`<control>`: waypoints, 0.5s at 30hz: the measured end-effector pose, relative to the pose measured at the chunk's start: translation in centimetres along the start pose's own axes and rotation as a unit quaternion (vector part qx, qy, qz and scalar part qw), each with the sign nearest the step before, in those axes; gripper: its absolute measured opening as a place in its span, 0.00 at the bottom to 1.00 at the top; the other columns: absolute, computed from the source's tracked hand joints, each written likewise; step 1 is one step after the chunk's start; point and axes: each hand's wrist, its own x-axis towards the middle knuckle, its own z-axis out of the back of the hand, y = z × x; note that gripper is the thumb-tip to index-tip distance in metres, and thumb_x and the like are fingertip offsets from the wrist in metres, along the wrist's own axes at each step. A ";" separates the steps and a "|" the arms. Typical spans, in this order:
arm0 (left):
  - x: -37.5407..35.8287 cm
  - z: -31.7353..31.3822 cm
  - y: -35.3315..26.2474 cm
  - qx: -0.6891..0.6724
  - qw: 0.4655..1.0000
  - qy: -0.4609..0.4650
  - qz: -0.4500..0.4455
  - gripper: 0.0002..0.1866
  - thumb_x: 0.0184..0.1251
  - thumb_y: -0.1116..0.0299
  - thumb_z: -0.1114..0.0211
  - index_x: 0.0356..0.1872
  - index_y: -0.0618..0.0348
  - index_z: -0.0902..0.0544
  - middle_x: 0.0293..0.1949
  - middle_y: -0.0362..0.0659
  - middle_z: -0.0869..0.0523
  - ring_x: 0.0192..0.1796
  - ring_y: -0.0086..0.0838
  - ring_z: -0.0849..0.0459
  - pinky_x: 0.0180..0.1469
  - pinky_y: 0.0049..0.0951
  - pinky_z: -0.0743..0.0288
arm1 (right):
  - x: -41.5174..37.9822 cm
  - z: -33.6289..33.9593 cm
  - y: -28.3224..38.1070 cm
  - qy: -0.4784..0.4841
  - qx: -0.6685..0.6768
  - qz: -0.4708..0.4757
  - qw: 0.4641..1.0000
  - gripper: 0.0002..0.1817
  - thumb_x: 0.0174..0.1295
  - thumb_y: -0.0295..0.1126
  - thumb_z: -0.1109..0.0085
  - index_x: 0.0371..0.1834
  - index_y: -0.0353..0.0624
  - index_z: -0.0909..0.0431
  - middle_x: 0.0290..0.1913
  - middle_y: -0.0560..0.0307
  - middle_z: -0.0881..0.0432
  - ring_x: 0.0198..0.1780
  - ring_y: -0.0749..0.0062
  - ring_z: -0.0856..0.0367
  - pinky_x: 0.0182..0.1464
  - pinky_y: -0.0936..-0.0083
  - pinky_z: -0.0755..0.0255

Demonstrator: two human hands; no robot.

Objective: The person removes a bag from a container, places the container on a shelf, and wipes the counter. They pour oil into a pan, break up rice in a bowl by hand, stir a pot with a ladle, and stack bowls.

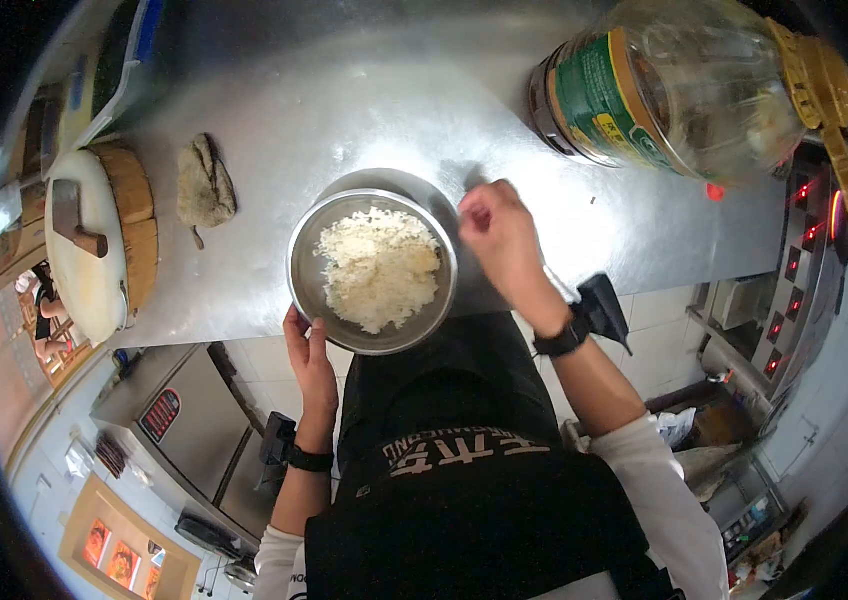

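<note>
Bowl, round, metal, one: set on the bare metal worktop, near its front edge, directly before the black apron. Contents: white rice-like grains, heaped loosely, with some of the inner wall uncovered.

Left hand, one: at the bowl's lower-left side in my view, thumb and fingers parted, fingertips touching the outside near the rim. I see no closed grip.

Right hand, one: raised just beside the bowl's right side, apart from it, fingers curled inward. How fully they close, and whether anything sits between them, I cannot tell from my feed.

Cloth, grey-brown, crumpled: on the worktop, left of the bowl.

Chopping block, thick, round, pale-topped: at the far left, a cleaver with a wooden handle lying flat on it.

Container, large, transparent, green label, yellow handle: on the worktop's right part, well apart from the bowl. Whether it stands or lies, I cannot tell.
</note>
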 end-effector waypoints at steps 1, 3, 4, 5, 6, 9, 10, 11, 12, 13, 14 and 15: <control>0.0 0.2 -0.5 -0.023 0.999 0.024 0.019 0.23 0.67 0.70 0.51 0.62 0.66 0.42 0.56 0.48 0.32 0.59 0.31 0.35 0.61 0.30 0.43 | -0.9 -0.3 2.2 0.013 0.055 0.012 0.998 0.07 0.46 0.19 0.45 0.29 0.40 0.28 0.31 0.48 0.29 0.29 0.55 0.26 0.31 0.68 0.30; -0.2 -0.4 -1.1 0.078 0.996 -0.010 -0.042 0.24 0.66 0.72 0.51 0.62 0.66 0.42 0.58 0.50 0.35 0.61 0.34 0.38 0.63 0.32 0.46 | -3.1 -2.2 4.8 0.100 0.135 0.028 0.985 0.07 0.49 0.21 0.43 0.31 0.40 0.27 0.33 0.48 0.29 0.32 0.58 0.26 0.34 0.70 0.30; -0.3 -1.0 -1.6 0.179 0.978 -0.044 -0.101 0.25 0.65 0.73 0.51 0.63 0.66 0.42 0.61 0.52 0.37 0.64 0.37 0.40 0.65 0.34 0.49 | -3.6 -2.4 6.0 0.125 0.124 0.047 0.983 0.08 0.51 0.22 0.43 0.35 0.40 0.28 0.37 0.48 0.29 0.37 0.60 0.26 0.38 0.70 0.31; -0.1 -1.4 -2.6 0.247 0.951 -0.031 -0.184 0.26 0.68 0.66 0.54 0.65 0.65 0.45 0.66 0.53 0.43 0.68 0.40 0.47 0.68 0.38 0.56 | -4.3 -3.0 6.7 0.149 0.147 0.018 0.978 0.09 0.55 0.24 0.46 0.40 0.39 0.28 0.40 0.50 0.29 0.41 0.65 0.26 0.43 0.73 0.30; -0.3 -2.1 -4.0 0.250 0.936 -0.002 -0.248 0.27 0.69 0.62 0.55 0.65 0.66 0.45 0.67 0.53 0.45 0.69 0.42 0.49 0.69 0.38 0.58 | -4.7 -3.5 7.0 0.175 0.168 -0.008 0.970 0.11 0.60 0.25 0.49 0.46 0.38 0.29 0.43 0.53 0.28 0.45 0.71 0.26 0.48 0.77 0.30; -0.6 -4.4 -5.5 0.234 0.890 0.177 -0.348 0.37 0.67 0.42 0.67 0.65 0.64 0.44 0.67 0.54 0.45 0.70 0.45 0.51 0.69 0.43 0.61 | -5.8 -5.0 5.3 0.207 0.413 -0.113 0.880 0.19 0.66 0.38 0.59 0.54 0.35 0.34 0.54 0.45 0.30 0.56 0.61 0.32 0.58 0.71 0.38; -1.3 -5.4 -6.7 0.300 0.852 0.218 -0.369 0.37 0.67 0.41 0.67 0.65 0.63 0.43 0.67 0.54 0.43 0.70 0.47 0.49 0.69 0.45 0.60 | -6.3 -4.5 6.1 0.237 0.538 -0.196 0.785 0.29 0.69 0.49 0.73 0.60 0.33 0.41 0.61 0.44 0.36 0.63 0.63 0.38 0.65 0.73 0.46; -1.4 -6.4 -7.2 0.259 0.850 0.238 -0.392 0.33 0.69 0.46 0.66 0.66 0.62 0.43 0.67 0.52 0.44 0.70 0.46 0.49 0.68 0.46 0.60 | -6.1 -4.4 6.7 0.232 0.603 -0.233 0.727 0.32 0.69 0.51 0.75 0.61 0.33 0.43 0.62 0.43 0.38 0.64 0.62 0.40 0.66 0.72 0.48; -1.3 -6.5 -7.5 0.264 0.851 0.232 -0.390 0.33 0.69 0.46 0.66 0.66 0.62 0.43 0.67 0.52 0.44 0.70 0.46 0.49 0.68 0.46 0.60 | -5.9 -4.3 7.3 0.226 0.662 -0.269 0.662 0.34 0.68 0.54 0.78 0.63 0.33 0.45 0.63 0.42 0.39 0.66 0.62 0.42 0.67 0.72 0.50; -1.1 -6.4 -7.6 0.248 0.855 0.257 -0.375 0.32 0.66 0.51 0.60 0.65 0.61 0.43 0.68 0.50 0.44 0.70 0.44 0.49 0.68 0.47 0.58 | -5.7 -4.2 7.7 0.232 0.663 -0.268 0.659 0.34 0.68 0.54 0.78 0.63 0.33 0.45 0.63 0.42 0.39 0.66 0.62 0.42 0.67 0.72 0.50; -1.0 -6.3 -7.8 0.229 0.859 0.283 -0.360 0.31 0.63 0.55 0.54 0.65 0.60 0.42 0.68 0.49 0.45 0.70 0.42 0.48 0.68 0.47 0.56 | -5.6 -3.9 8.0 0.228 0.674 -0.281 0.644 0.35 0.68 0.55 0.77 0.63 0.34 0.46 0.64 0.43 0.40 0.66 0.62 0.42 0.67 0.71 0.50; -0.8 -6.3 -7.8 0.232 0.860 0.279 -0.358 0.31 0.63 0.55 0.54 0.65 0.60 0.42 0.68 0.49 0.45 0.70 0.42 0.48 0.68 0.47 0.56 | -5.6 -3.6 8.2 0.222 0.684 -0.296 0.629 0.36 0.67 0.56 0.77 0.64 0.34 0.47 0.64 0.44 0.40 0.66 0.61 0.42 0.68 0.70 0.51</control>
